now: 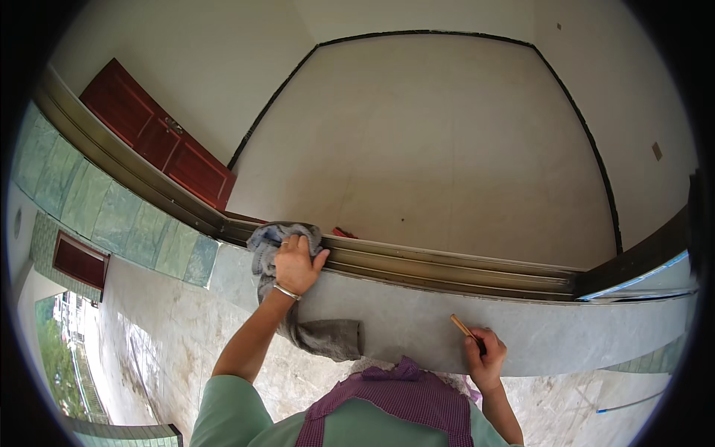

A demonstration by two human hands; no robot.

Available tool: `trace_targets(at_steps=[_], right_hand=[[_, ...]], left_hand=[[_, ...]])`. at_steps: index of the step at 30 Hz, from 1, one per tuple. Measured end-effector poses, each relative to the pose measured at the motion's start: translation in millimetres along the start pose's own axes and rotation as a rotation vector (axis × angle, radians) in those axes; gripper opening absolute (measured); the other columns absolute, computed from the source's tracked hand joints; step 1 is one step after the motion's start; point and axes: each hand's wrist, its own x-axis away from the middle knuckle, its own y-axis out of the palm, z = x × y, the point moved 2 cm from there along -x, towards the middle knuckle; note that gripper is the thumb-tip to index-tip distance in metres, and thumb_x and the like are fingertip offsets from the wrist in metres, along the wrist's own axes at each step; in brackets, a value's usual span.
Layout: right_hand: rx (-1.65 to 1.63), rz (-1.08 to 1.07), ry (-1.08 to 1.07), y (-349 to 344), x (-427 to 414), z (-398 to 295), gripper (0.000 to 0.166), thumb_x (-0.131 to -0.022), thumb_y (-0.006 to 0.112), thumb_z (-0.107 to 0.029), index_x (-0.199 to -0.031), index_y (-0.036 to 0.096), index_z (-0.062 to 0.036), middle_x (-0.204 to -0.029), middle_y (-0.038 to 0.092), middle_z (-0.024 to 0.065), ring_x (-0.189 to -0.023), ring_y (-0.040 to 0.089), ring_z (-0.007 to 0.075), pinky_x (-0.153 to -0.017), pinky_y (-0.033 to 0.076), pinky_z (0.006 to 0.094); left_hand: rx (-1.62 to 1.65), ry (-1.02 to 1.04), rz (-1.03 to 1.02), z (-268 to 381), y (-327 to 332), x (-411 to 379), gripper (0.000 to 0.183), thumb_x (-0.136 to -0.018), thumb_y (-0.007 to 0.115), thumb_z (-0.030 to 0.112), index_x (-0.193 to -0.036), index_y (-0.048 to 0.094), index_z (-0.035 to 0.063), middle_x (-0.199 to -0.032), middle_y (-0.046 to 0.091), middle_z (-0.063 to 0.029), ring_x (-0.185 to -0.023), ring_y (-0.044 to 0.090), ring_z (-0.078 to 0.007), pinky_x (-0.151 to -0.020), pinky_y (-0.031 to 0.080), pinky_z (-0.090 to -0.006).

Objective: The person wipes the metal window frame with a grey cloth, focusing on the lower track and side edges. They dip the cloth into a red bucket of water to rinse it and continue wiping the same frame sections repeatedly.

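Observation:
My left hand [295,267], with a bracelet at the wrist, grips a bunched grey cloth [329,338] at the left end of a bronze-coloured metal sliding track [435,269]. The cloth lies over the track's grooves, and its tail drapes across the grey sill [413,318] and over the near edge. Over the sill, to the right, my right hand [485,357] is closed around a slim stick-like tool [460,324]. Its exposed end is tan and points up and left towards the track; the fist covers the rest, so its kind is unclear.
Beyond the track stretches a pale floor [447,139] with dark edging. A dark red panelled door [159,134] stands at the left. A red object [343,232] lies just past the track. A blue-tipped rod [628,403] is at the lower right. Green tiles [128,218] face the left wall.

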Motion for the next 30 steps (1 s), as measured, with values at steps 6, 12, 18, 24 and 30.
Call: trace_targets(at_steps=[6,12,18,24,30], right_hand=[[-0.003,0.001,0.02,2,1,-2,0.009,-0.082,0.062,0.0,-0.091,0.059,-0.0017,-0.071,0.058,0.0082,-0.056,0.053,0.0156,-0.052,0.041,0.027],[-0.018,-0.006,0.023,-1,4,2,0.01,-0.083,0.062,-0.002,-0.093,0.06,-0.0013,-0.073,0.058,0.0066,-0.059,0.052,0.0127,-0.055,0.042,0.0246],[-0.035,-0.011,0.005,-1,4,0,0.011,-0.083,0.062,-0.001,-0.093,0.061,-0.0017,-0.073,0.059,0.0083,-0.059,0.054,0.0146,-0.056,0.044,0.0252],[0.014,-0.059,-0.054,2,3,-2,0.011,-0.083,0.062,-0.001,-0.094,0.061,-0.0015,-0.073,0.059,0.0077,-0.059,0.054,0.0147,-0.054,0.044,0.0256],[0.027,-0.026,-0.078,3,1,-7,0.01,-0.082,0.062,-0.001,-0.092,0.061,-0.002,-0.072,0.059,0.0095,-0.057,0.055,0.0177,-0.052,0.044,0.0275]], left_hand=[[0.695,-0.147,-0.092,60,10,-8,0.038,-0.082,0.066,0.032,-0.096,0.059,-0.0031,-0.086,0.064,-0.0105,-0.08,0.062,-0.0287,-0.065,0.05,-0.0364],[1.833,-0.565,-0.449,39,-22,16,0.047,-0.079,0.066,0.024,-0.114,0.058,-0.0058,-0.105,0.066,-0.0116,-0.093,0.064,-0.0239,-0.084,0.05,-0.0341],[2.064,-0.864,0.075,-94,-79,97,0.046,-0.075,0.056,0.023,-0.111,0.058,-0.007,-0.105,0.065,-0.0181,-0.094,0.064,-0.0315,-0.086,0.051,-0.043],[1.549,-0.644,0.207,-78,-114,57,0.04,-0.062,0.05,-0.005,-0.1,0.064,-0.0057,-0.099,0.067,-0.013,-0.087,0.066,-0.0237,-0.085,0.051,-0.0323],[0.787,0.078,-0.109,49,-52,-17,0.019,-0.07,0.057,0.003,-0.087,0.064,-0.0022,-0.106,0.056,-0.0084,-0.096,0.057,-0.0249,-0.082,0.047,-0.0357]])
